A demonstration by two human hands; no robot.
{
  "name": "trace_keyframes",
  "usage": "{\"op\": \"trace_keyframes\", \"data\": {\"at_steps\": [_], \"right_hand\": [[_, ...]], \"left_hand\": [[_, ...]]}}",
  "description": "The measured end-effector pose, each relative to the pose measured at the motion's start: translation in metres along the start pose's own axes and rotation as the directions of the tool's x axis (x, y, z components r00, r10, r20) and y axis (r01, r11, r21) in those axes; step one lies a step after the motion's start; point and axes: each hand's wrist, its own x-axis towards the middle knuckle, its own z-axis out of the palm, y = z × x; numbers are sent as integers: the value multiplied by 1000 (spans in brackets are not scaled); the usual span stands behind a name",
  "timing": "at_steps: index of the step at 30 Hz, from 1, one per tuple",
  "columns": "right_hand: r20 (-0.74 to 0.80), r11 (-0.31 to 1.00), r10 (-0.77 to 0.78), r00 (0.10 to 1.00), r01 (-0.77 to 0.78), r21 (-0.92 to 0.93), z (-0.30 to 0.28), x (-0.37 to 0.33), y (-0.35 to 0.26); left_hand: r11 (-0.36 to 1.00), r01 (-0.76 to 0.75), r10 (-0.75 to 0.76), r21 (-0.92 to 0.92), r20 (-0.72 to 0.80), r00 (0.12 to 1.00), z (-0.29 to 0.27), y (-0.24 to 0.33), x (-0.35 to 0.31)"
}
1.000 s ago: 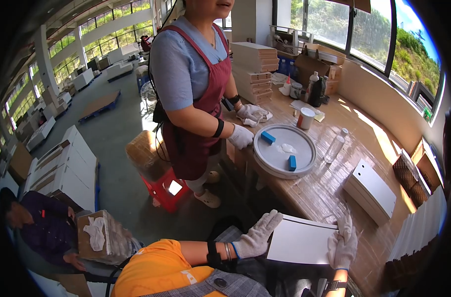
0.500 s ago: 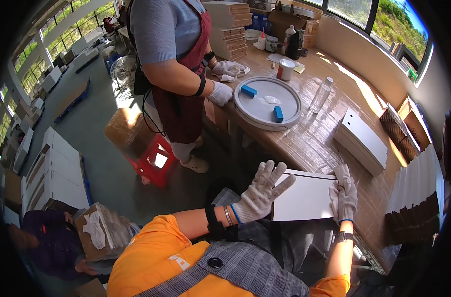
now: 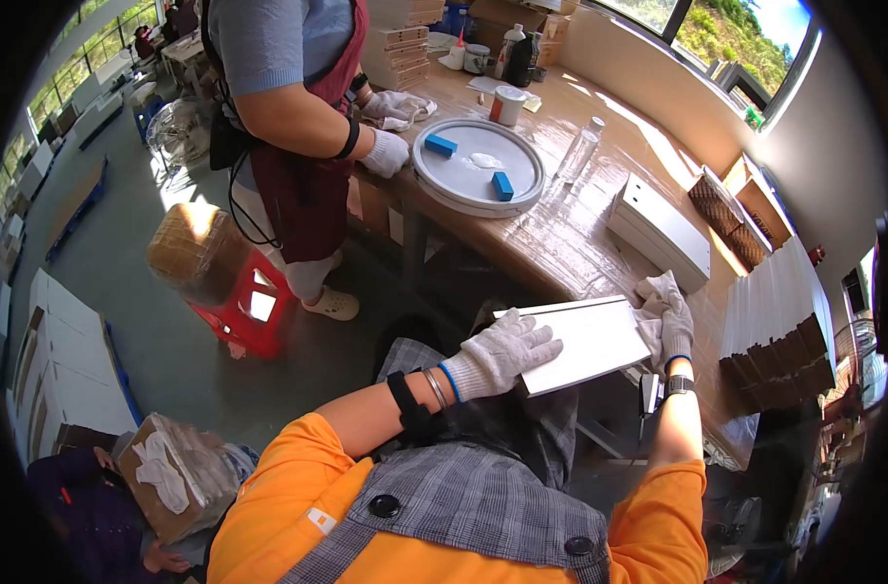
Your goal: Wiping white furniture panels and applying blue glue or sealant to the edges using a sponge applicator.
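Observation:
A flat white panel (image 3: 590, 341) lies slightly tilted at the table's near edge, in front of me. My left hand (image 3: 498, 358), in a pale knit glove, grips its left end with the fingers over the top face; its underside is hidden. At the right end, my gloved right hand (image 3: 674, 326) is closed round a crumpled white cloth (image 3: 648, 310) that touches the panel's edge. Beyond it, a stack of white panels (image 3: 661, 232) rests on the wooden table (image 3: 551, 255).
A round grey lid (image 3: 478, 202) carries two blue blocks and a white smear. Near it stand a clear bottle (image 3: 582, 148) and a white can (image 3: 507, 105). More panels (image 3: 777, 310) are stacked at right. A co-worker's gloved hand (image 3: 386, 154) is by the lid; a red stool (image 3: 254, 304) stands at left.
My left hand was raised with fingers spread and has come down onto the panel's left end. The panel has turned and tilted. The view has swung to the right.

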Motion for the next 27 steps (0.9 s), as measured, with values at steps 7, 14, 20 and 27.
{"op": "trace_keyframes", "data": {"at_steps": [7,14,20,27], "right_hand": [[-113,753,20,993,-89,-652,-51,25,-42],[1,667,-410,912,301,-681,50,49,-114],[217,745,-543,811,585,-321,180,44,-173],[302,641,-323,897,442,-627,268,60,-228]], "left_hand": [[45,368,-764,-929,205,611,3,-42,-12],[-437,33,-794,-899,403,454,24,-69,-47],[-596,-47,-729,-802,515,450,31,-77,-59],[-629,123,-649,-768,605,461,27,-86,-64]]}}
